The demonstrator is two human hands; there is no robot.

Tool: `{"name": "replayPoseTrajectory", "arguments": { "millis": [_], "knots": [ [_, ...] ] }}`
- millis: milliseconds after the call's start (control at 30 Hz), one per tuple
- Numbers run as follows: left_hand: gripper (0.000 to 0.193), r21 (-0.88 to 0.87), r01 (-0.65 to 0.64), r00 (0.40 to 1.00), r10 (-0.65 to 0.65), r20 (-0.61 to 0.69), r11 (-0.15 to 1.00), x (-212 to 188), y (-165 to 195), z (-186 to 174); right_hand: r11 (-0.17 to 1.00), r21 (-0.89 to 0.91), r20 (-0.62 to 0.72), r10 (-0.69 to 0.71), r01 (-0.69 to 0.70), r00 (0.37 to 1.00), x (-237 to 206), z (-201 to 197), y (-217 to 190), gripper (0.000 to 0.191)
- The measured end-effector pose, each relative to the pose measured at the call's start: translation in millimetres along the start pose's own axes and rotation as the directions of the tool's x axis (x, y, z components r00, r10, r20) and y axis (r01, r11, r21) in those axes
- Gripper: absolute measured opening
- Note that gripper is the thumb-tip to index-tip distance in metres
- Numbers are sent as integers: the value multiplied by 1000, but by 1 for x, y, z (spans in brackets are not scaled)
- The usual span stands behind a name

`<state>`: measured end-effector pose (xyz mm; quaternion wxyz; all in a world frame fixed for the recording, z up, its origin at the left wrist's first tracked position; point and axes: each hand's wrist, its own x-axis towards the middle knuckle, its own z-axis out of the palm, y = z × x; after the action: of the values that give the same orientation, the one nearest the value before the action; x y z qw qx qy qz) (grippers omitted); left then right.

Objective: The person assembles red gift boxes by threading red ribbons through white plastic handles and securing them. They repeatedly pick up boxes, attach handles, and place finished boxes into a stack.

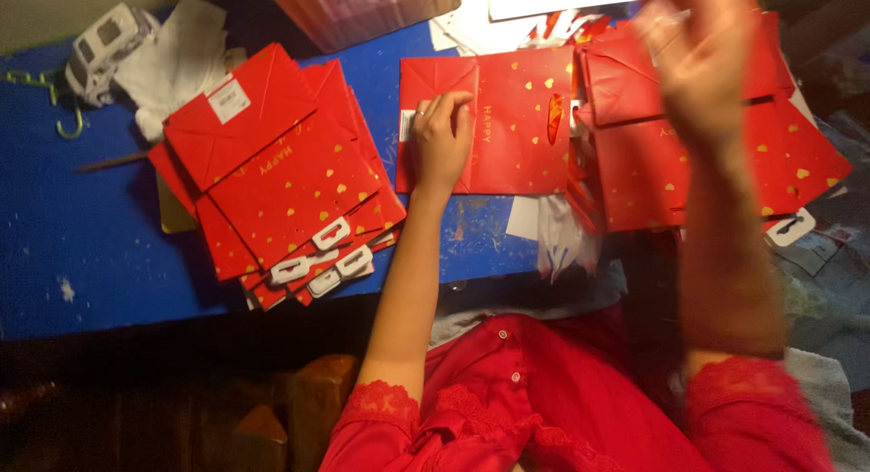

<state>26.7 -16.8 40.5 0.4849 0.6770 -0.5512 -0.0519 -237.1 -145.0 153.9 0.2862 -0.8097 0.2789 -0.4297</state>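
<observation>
The flat red gift bag (507, 119), speckled with small gold hearts, lies on the blue table (91, 227) straight ahead of me, its folded base to the left and its red ribbon handle towards the right. My left hand (441, 141) rests palm down on its left part, fingers curled at a small white label (407, 125) by the bag's left edge; it presses the bag rather than gripping it. My right hand (698, 64) is raised above a loose pile of the same red bags (725, 155) just to the right of that bag, blurred, so I cannot tell whether it holds anything. To the left, well apart from my left hand, a fanned stack of finished bags (281, 173) lies with white hang tabs showing. Beyond it sit crumpled white paper (177, 64) and a white label gun (104, 46).
</observation>
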Motion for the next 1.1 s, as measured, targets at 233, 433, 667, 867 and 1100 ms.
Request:
{"name": "replayPoseTrajectory", "arguments": {
  "millis": [233, 433, 667, 867, 1100],
  "knots": [
    [9, 89, -9, 997, 16, -77, 996, -9, -9, -8, 903, -373, 95, 267, -214, 959, -88, 136, -53, 82],
    [10, 128, -52, 998, 58, -37, 990, -14, 4, -9, 915, -238, 23, 341, -327, 940, -106, 135, -37, 79],
    [10, 82, -101, 995, 99, 33, 991, -22, 16, -5, 929, 127, -35, 355, -348, 934, -91, 139, -24, 49],
    [35, 145, 180, 972, -198, 126, 973, -3, 27, 8, 778, 489, 45, 429, -394, 902, -70, 127, -11, 29],
    [27, 235, 153, 987, -161, 16, 960, 0, 39, 25, 705, 539, 80, 502, -461, 861, -85, 102, -14, 28]
  ]
}}
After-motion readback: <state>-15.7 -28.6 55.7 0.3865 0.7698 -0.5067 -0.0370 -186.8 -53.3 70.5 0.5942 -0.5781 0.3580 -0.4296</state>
